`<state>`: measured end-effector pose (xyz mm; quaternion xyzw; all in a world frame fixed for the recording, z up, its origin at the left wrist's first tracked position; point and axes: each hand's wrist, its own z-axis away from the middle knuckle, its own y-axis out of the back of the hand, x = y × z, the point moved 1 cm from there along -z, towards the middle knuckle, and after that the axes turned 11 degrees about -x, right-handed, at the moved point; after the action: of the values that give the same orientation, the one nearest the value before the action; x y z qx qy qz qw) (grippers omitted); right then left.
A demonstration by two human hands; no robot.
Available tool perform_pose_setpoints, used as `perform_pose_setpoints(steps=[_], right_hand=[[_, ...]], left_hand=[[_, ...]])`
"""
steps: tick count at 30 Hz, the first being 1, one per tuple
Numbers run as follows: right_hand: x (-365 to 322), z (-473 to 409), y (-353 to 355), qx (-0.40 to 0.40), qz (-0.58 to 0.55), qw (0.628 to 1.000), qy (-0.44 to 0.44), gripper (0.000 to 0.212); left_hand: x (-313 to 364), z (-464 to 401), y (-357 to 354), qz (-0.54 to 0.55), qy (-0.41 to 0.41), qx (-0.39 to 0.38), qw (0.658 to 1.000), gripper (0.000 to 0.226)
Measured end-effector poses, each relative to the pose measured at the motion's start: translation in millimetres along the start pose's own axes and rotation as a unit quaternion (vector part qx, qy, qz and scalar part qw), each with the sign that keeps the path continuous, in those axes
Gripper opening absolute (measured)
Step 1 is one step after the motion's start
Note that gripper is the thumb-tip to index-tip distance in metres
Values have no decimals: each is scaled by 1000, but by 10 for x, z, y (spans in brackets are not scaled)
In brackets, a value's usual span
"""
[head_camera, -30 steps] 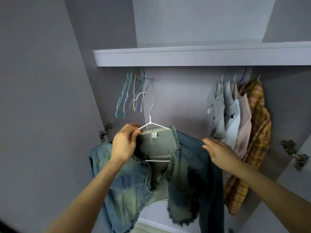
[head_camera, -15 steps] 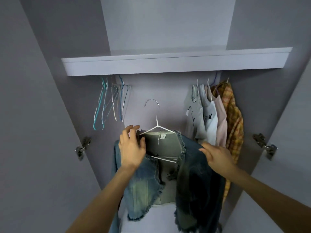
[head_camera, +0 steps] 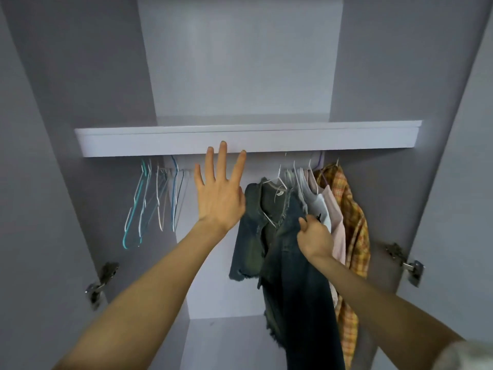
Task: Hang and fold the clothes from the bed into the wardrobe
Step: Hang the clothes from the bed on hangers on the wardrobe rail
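Left hand was raised below the shelf, fingers straight and spread — holding nothing. Right hand pinched the dark front edge of the denim jacket, fingers curled into the cloth. The jacket hung on a white wire hanger inside the wardrobe, just left of pale tops and a plaid shirt. Its hems were frayed; a small neck label was unreadable. Bare wire hangers hung at left.
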<state>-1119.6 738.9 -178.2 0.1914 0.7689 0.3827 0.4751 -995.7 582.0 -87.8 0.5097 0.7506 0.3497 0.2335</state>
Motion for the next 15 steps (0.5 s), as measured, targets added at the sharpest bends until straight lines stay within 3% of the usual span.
perform_pose_setpoints(steps=[4,8,15], right_hand=[[-34,-284,-10,45,-15,998,-30,32],[-79,-621,-58,71,-7,997,-28,34],[-87,-1226,-367,16,1,999,-47,31]], left_hand=[[2,-317,-110,-106,-26,-52,993,78],[-111,-559,-262,-124,-4,-72,990,77],[-225,-729,-563,-132,-11,11,991,91]])
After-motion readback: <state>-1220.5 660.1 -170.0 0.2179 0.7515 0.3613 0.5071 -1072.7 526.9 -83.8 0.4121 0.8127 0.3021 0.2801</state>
